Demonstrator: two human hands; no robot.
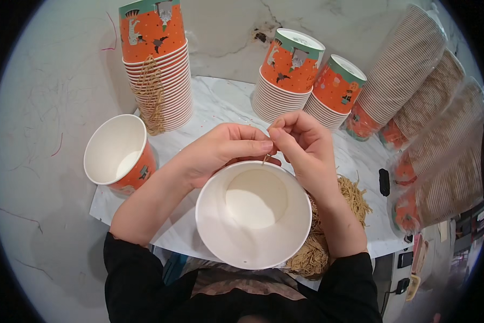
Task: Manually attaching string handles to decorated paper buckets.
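Note:
A large paper bucket [254, 242], white inside, stands mouth up in front of me. A thin tan cord [265, 159] shows at its far rim, running up between my fingers. My left hand [220, 148] is closed there, its thumb and forefinger pinching the cord just above the rim. Against those fingertips, my right hand [304, 148] pinches the cord with thumb and forefinger. Most of the cord is hidden by my fingers. A small hole shows in the bucket's near wall, just under the rim.
A second bucket [115, 148] tilts at the table's left edge. Orange-and-green bucket stacks [158, 81] [287, 70] [336, 89] stand behind, tan cords draped over the left one. Tan cord bundles [312, 255] lie beside my right forearm. Plastic-wrapped cup stacks [403, 59] line the right, near a black object [384, 182].

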